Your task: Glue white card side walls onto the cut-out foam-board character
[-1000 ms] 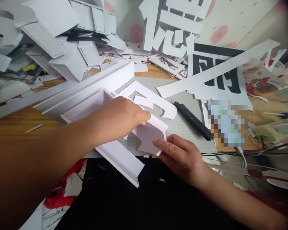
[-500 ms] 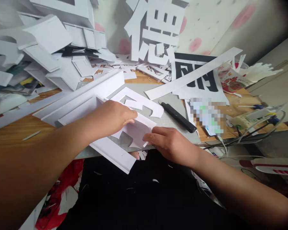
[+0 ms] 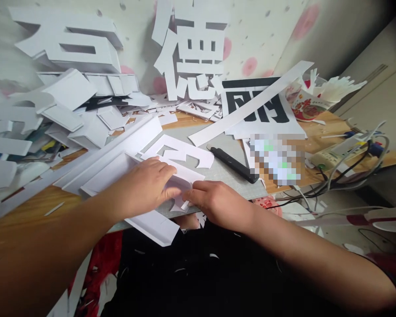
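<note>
A white foam-board letter with raised side walls lies at the near edge of the grey cutting mat, its lower end jutting past the edge. My left hand is closed over its curved side strip, thumb inside and fingers over the top. With thumb and fingers together, my right hand pinches the right end of that strip. Part of the join is hidden under my fingers. Just beyond lies a flat cut-out white piece. A black utility knife rests to the right on the mat.
Finished white characters stand against the wall, with more piled at left. A long white strip crosses a printed character sheet. On the right are a phone, a paper tub of offcuts, and a power strip with cables.
My view has tilted up and shifted slightly. My left thumb has moved down against the inside of the strip. The right hand still pinches the strip's end.
</note>
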